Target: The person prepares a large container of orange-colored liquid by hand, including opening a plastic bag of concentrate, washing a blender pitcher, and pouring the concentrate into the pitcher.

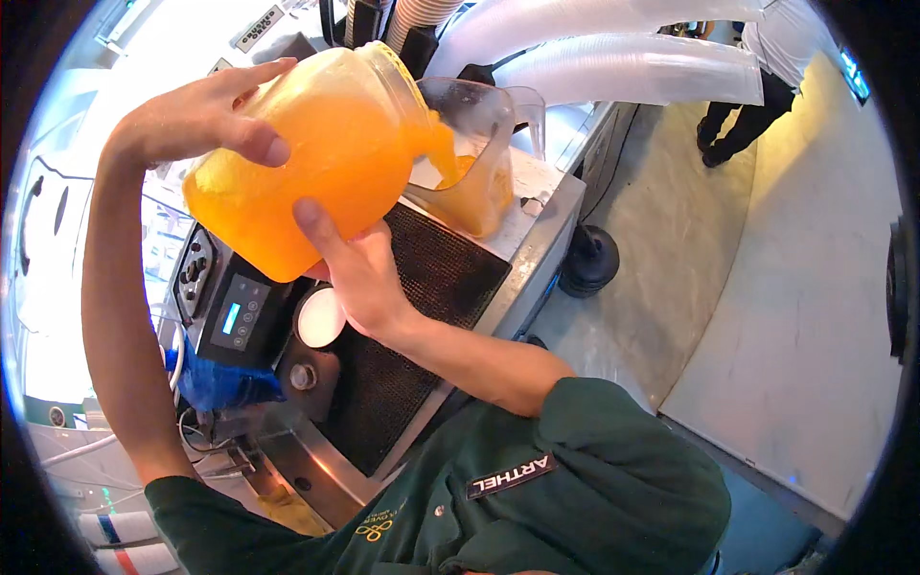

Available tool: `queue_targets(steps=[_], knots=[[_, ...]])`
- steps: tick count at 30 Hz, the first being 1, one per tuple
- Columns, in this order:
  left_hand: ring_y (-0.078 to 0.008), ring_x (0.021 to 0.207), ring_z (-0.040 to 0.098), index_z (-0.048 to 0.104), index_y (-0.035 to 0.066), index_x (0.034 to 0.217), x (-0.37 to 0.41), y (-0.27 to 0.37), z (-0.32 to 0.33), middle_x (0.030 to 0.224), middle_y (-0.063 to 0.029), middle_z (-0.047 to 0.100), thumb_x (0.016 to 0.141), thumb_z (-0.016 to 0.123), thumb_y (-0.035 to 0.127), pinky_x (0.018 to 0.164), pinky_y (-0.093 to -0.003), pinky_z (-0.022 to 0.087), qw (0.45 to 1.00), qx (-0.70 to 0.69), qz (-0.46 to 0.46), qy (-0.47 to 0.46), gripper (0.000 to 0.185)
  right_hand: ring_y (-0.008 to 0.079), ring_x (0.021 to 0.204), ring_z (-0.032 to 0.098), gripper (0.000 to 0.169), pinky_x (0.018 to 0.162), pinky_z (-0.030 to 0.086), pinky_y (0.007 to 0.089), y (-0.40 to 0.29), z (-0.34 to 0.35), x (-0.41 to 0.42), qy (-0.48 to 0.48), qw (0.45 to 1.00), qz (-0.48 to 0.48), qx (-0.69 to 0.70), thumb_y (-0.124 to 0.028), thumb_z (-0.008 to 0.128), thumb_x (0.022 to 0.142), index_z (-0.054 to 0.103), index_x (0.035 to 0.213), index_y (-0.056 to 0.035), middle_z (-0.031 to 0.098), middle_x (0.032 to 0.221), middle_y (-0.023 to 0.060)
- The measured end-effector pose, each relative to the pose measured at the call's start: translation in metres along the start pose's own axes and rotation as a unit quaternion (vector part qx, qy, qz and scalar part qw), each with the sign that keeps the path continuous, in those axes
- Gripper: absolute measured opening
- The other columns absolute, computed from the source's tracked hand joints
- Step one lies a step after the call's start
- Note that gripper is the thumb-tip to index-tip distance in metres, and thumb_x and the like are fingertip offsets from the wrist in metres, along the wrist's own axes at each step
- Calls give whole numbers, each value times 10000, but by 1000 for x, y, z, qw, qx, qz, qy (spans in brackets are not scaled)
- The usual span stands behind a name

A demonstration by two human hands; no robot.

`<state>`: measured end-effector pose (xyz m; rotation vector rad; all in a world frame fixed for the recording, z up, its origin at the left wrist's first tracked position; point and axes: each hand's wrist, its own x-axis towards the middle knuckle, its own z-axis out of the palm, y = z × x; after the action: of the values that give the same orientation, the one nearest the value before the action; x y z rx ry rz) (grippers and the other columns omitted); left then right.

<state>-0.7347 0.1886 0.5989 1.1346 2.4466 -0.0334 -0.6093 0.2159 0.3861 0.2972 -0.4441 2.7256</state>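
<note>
A large translucent plastic jar (323,136) of orange liquid is tilted to the right in both my hands. My left hand (198,118) grips its upper left side, near the base. From below, my right hand (366,277) supports it, thumb against its side. Thick orange liquid (440,147) runs out of the jar's mouth into a clear plastic pitcher (499,147). Some orange liquid lies inside the pitcher, which stands on the counter (535,205) with its handle facing away to the right.
Under my arms are a black perforated mat (445,266), a machine with a lit display (233,316), and a round white-topped item (321,318). Blue plastic (223,381) lies beside the machine. Long clear cup stacks (625,68) jut overhead. A person (776,65) stands at far right.
</note>
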Motion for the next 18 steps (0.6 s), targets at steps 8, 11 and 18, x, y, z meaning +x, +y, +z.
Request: queue_targets(steps=[8, 11, 18], knots=[[-307, 1128, 650, 417, -26, 1455, 15, 28, -15, 1274, -215, 623, 680, 717, 564, 1003, -358, 529, 998, 8, -12, -58, 1019, 172, 1099, 648, 618, 813, 617, 389, -7, 6, 4, 22, 999, 27, 33, -435, 706, 937, 444, 1385, -100, 595, 1261, 43], [-297, 1079, 676, 456, -23, 1425, 16, 34, -16, 1227, -212, 650, 691, 703, 577, 973, -353, 548, 998, 17, -13, -55, 980, 177, 1120, 639, 642, 820, 614, 397, -9, 6, 3, 17, 999, 37, 36, -467, 700, 932, 437, 1397, -113, 587, 1281, 41], [-295, 998, 712, 503, -7, 1398, 20, 43, -18, 1177, -196, 683, 728, 656, 599, 900, -349, 586, 997, 55, -17, -50, 917, 177, 1182, 614, 691, 916, 581, 398, -16, 14, -3, 26, 997, 60, 38, -548, 624, 953, 383, 1437, -117, 577, 1315, 63]])
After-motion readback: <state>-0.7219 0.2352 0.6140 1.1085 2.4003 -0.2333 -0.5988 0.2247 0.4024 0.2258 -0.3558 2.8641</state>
